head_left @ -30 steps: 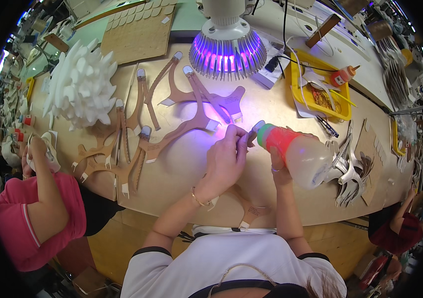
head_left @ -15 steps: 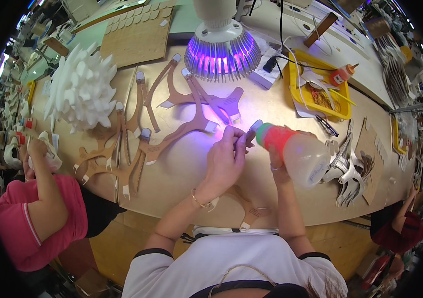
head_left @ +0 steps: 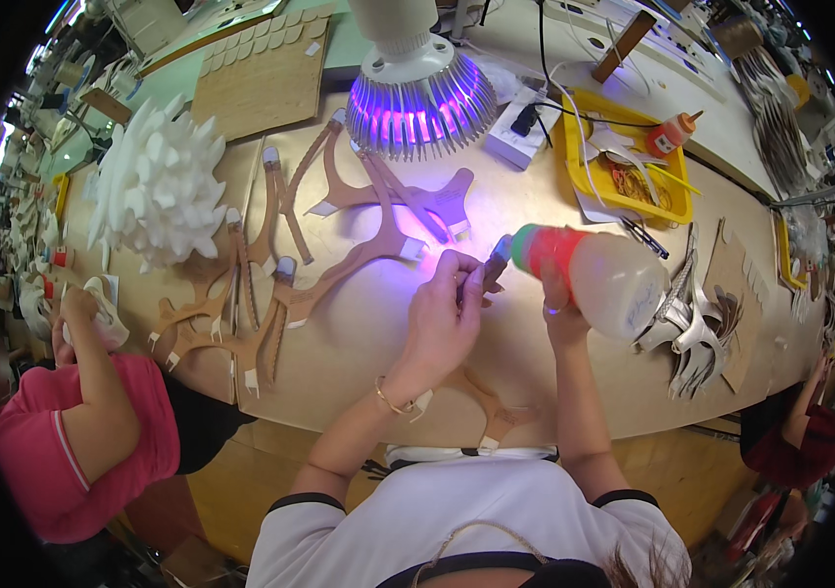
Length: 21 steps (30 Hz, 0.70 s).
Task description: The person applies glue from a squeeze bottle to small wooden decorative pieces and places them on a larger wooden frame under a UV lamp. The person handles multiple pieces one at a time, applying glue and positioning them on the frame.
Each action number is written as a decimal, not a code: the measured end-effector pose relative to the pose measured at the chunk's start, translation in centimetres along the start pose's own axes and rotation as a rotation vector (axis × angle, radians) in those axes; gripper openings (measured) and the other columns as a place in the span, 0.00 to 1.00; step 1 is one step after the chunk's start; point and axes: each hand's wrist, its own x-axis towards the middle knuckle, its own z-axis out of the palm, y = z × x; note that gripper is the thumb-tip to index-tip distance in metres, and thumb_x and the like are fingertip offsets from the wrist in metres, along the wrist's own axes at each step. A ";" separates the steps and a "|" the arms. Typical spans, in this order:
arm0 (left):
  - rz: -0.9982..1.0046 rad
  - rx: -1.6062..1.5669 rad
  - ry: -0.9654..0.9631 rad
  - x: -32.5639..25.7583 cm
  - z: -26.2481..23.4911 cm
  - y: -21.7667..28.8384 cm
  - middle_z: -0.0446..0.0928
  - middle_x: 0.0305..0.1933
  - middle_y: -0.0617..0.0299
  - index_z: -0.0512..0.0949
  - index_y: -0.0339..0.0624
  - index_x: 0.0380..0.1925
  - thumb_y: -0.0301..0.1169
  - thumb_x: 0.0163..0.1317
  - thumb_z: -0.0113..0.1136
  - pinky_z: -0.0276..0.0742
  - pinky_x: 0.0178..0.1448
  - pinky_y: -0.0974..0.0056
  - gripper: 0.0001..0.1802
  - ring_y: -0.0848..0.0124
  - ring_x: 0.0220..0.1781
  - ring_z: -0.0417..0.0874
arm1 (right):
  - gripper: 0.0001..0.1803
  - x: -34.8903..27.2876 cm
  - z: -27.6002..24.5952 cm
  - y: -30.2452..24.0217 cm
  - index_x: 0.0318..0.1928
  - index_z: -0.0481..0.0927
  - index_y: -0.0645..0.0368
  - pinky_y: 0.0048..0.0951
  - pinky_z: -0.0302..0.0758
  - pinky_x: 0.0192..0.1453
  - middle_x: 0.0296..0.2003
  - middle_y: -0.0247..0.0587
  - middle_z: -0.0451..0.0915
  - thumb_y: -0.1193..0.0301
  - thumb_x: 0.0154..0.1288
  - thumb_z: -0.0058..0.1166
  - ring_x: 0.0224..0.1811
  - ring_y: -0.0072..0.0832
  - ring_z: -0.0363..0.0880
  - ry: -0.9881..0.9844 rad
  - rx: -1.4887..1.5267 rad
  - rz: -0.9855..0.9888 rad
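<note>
My left hand (head_left: 445, 314) pinches a narrow brown strap (head_left: 498, 263) whose pale grey tip points up and away from me. My right hand (head_left: 566, 312) is wrapped round a cloudy plastic squeeze bottle (head_left: 621, 284) with a red band and a green collar. The bottle lies nearly level, its collar end close to the strap's tip; whether they touch I cannot tell. Under my wrists a brown forked shoe-upper piece (head_left: 499, 412) rests at the table's near edge. More brown strap pieces (head_left: 358, 250) lie beyond my left hand.
A lamp glowing purple (head_left: 422, 103) hangs over the table. White spiky foam (head_left: 158, 186) stands at left. A yellow tray (head_left: 677, 211) holds a small red bottle (head_left: 672, 134). Silver straps (head_left: 687, 328) lie at right. A co-worker in pink (head_left: 104, 431) sits at left.
The squeeze bottle has swung more level, its base rising and shifting right with my right hand. More of the strap's tip shows now. My left hand keeps its pinch.
</note>
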 end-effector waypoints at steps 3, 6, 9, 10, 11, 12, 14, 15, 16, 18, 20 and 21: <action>-0.039 -0.112 -0.020 0.1 -0.2 -0.3 0.80 0.39 0.51 0.66 0.33 0.41 0.29 0.73 0.43 0.82 0.41 0.66 0.08 0.69 0.39 0.84 | 0.24 0.2 0.4 -0.1 0.47 0.78 0.58 0.38 0.75 0.47 0.42 0.41 0.79 0.57 0.56 0.66 0.43 0.37 0.78 0.008 0.145 0.052; -0.053 -0.258 -0.041 0.4 -0.2 -0.7 0.79 0.41 0.51 0.66 0.34 0.41 0.30 0.73 0.42 0.82 0.41 0.66 0.08 0.68 0.42 0.83 | 0.23 0.1 0.6 -0.2 0.46 0.79 0.58 0.37 0.75 0.47 0.40 0.40 0.80 0.58 0.55 0.67 0.42 0.36 0.78 0.024 0.212 0.051; -0.076 -0.296 -0.076 0.5 -0.3 -0.9 0.79 0.41 0.51 0.65 0.34 0.42 0.30 0.73 0.41 0.81 0.41 0.67 0.09 0.68 0.43 0.83 | 0.21 0.1 0.5 -0.5 0.45 0.79 0.59 0.35 0.76 0.46 0.38 0.39 0.81 0.60 0.55 0.68 0.39 0.34 0.80 0.087 0.263 0.054; -0.093 -0.289 -0.084 0.5 -0.3 -0.9 0.79 0.41 0.51 0.65 0.34 0.42 0.31 0.74 0.41 0.81 0.41 0.67 0.09 0.69 0.43 0.83 | 0.21 0.2 0.4 -0.6 0.44 0.79 0.59 0.35 0.76 0.45 0.37 0.39 0.81 0.61 0.55 0.68 0.38 0.34 0.80 0.096 0.259 0.070; -0.078 -0.308 -0.081 0.4 -0.2 -0.9 0.79 0.41 0.51 0.65 0.34 0.42 0.31 0.74 0.41 0.81 0.41 0.67 0.09 0.69 0.42 0.83 | 0.20 0.2 0.4 -0.7 0.44 0.79 0.60 0.34 0.77 0.45 0.37 0.39 0.81 0.62 0.55 0.68 0.38 0.34 0.80 0.083 0.239 0.018; -0.070 -0.328 -0.075 0.4 -0.1 -0.9 0.79 0.41 0.50 0.65 0.34 0.42 0.31 0.74 0.41 0.80 0.41 0.67 0.09 0.69 0.42 0.83 | 0.20 0.3 0.2 -0.8 0.43 0.79 0.60 0.33 0.77 0.44 0.37 0.39 0.82 0.62 0.55 0.68 0.37 0.33 0.81 0.055 0.193 -0.015; -0.070 -0.357 -0.063 0.4 0.0 -1.0 0.79 0.40 0.51 0.65 0.35 0.42 0.31 0.74 0.42 0.79 0.39 0.68 0.09 0.71 0.38 0.82 | 0.19 0.6 -0.1 -0.9 0.43 0.80 0.61 0.31 0.78 0.43 0.37 0.40 0.82 0.64 0.55 0.69 0.36 0.33 0.81 0.057 0.144 -0.049; -0.078 -0.368 -0.056 0.4 0.0 -1.0 0.80 0.38 0.52 0.66 0.35 0.42 0.31 0.73 0.42 0.79 0.37 0.69 0.09 0.73 0.35 0.81 | 0.19 0.7 -0.2 -0.9 0.43 0.80 0.61 0.31 0.78 0.42 0.37 0.40 0.82 0.64 0.55 0.69 0.36 0.33 0.82 0.085 0.142 -0.049; -0.085 -0.379 -0.048 0.4 0.0 -1.0 0.80 0.36 0.53 0.66 0.35 0.41 0.31 0.73 0.42 0.78 0.35 0.70 0.09 0.74 0.31 0.80 | 0.19 0.7 -0.3 -0.9 0.42 0.80 0.61 0.31 0.78 0.42 0.37 0.40 0.82 0.65 0.54 0.69 0.36 0.33 0.82 0.113 0.129 -0.016; -0.114 -0.373 -0.061 0.4 -0.1 -1.0 0.80 0.36 0.53 0.66 0.35 0.41 0.32 0.73 0.42 0.77 0.35 0.70 0.10 0.75 0.31 0.80 | 0.18 0.8 -0.3 -1.0 0.42 0.80 0.61 0.31 0.78 0.41 0.36 0.40 0.82 0.65 0.54 0.69 0.36 0.33 0.82 0.100 0.196 -0.013; -0.120 -0.377 -0.071 0.3 -0.1 -0.9 0.80 0.36 0.53 0.66 0.35 0.41 0.32 0.73 0.42 0.77 0.36 0.71 0.10 0.75 0.31 0.80 | 0.18 0.9 -0.1 -1.0 0.42 0.81 0.61 0.31 0.78 0.41 0.35 0.40 0.82 0.65 0.54 0.69 0.35 0.34 0.82 0.126 0.205 -0.026; -0.111 -0.384 -0.073 0.3 -0.1 -0.8 0.80 0.36 0.53 0.66 0.36 0.41 0.33 0.74 0.41 0.77 0.36 0.71 0.10 0.75 0.30 0.80 | 0.17 1.1 0.4 -0.8 0.41 0.81 0.61 0.31 0.78 0.41 0.35 0.41 0.82 0.65 0.54 0.69 0.35 0.34 0.82 0.157 0.187 -0.058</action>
